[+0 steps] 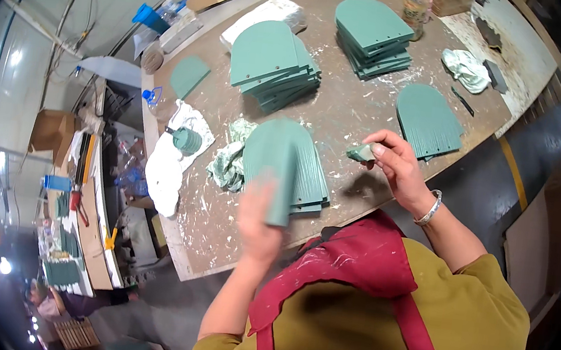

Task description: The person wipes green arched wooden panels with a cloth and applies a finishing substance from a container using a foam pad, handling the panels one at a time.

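My left hand (262, 225), smeared by motion, grips the lower edge of a green round-topped panel (279, 154), held tilted. Under and beside it lies a short stack of matching panels (311, 177) with grooved faces. My right hand (398, 162) pinches a small green-stained pad or block (362, 152) between thumb and fingers, over the table; its exact kind is unclear. Right of that hand rests another small pile of green panels (429, 121). A crumpled, green-stained cloth (230, 164) sits left of the blurred panel.
Two taller panel stacks (266, 56) (372, 30) stand on the brown table (179, 246). At its left are a white cloth (165, 169) with a green round container (186, 140) and a loose panel (188, 76). A bottle (415, 10), white rag (465, 70) and black tool (462, 101) lie farther right.
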A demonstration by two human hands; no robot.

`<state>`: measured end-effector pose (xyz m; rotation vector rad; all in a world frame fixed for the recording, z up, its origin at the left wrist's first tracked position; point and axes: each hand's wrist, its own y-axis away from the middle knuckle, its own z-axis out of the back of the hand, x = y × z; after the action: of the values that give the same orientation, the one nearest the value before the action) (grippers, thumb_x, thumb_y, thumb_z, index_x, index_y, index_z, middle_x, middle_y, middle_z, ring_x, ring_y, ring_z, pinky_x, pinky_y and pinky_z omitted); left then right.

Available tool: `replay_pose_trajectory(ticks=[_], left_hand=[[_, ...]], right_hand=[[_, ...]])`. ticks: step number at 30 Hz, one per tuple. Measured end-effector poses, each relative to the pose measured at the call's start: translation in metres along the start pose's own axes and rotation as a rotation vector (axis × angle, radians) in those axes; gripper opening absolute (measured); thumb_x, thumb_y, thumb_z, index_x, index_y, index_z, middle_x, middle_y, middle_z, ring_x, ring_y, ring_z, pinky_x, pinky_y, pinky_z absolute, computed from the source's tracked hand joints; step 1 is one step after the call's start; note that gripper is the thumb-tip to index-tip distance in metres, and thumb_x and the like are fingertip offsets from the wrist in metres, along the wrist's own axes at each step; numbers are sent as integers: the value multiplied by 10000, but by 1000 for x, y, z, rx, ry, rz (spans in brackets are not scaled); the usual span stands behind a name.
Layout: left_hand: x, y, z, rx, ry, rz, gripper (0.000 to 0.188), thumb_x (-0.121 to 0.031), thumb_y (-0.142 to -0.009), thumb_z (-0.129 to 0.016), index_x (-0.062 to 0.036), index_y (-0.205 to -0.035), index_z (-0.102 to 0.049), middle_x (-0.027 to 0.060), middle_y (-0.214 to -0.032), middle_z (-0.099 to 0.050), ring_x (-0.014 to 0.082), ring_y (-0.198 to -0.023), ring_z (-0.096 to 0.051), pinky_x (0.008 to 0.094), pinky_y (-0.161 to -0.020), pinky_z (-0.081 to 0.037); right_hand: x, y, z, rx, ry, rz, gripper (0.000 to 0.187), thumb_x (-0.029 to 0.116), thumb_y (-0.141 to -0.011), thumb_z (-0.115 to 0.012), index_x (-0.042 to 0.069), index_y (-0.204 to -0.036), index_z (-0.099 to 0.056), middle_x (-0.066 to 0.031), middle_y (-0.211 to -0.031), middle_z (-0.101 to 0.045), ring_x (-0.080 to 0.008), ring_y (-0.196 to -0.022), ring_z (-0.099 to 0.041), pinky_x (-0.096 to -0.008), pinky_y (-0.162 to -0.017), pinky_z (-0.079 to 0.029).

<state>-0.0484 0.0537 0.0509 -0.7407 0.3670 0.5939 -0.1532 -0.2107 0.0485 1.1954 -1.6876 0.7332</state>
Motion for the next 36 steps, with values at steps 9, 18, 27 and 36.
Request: replay_pose_trajectory(ticks=[9, 18, 27, 36], left_hand=[[28, -4, -9, -470, 836, 912, 548, -104, -978, -597, -24, -1455, -339, 132, -1350, -476, 206, -1207, -477, 330, -1020, -400], [84, 21, 48, -75, -145, 502, 397, -154, -978, -533, -17, -1350, -514, 172, -1404, -483, 348, -1284, -459, 431, -1098, -346], [181, -38, 14, 356, -406, 578, 384, -84, -870, -528, -92, -1239, -636, 230, -1186, -644, 432, -1135, -576, 510, -988, -433], [92, -90, 56, 230, -119, 431, 485, -121, -905, -642, 15, -1353, -519, 168, -1285, -585, 263, -1204, -558, 385, -1027, -441]], right_hand=[[-4, -29, -2, 148, -31, -72, 201, 204, -971, -599, 34, -1075, -619, -4, -907, -598, -83, -838, -533, -245, -787, -440], [-26, -45, 8, 161, -102, -184, 186, 201, -982, -585, 40, -1072, -614, 8, -929, -601, -77, -830, -529, -234, -787, -446], [-12, -43, 30, 120, -49, -160, 202, 200, -978, -580, 36, -1092, -614, -22, -989, -636, -89, -838, -558, -242, -782, -465], [39, 1, 224, -612, -106, 303, 147, 197, -1004, -529, 62, -1028, -583, -22, -978, -600, -128, -865, -574, -292, -844, -484]])
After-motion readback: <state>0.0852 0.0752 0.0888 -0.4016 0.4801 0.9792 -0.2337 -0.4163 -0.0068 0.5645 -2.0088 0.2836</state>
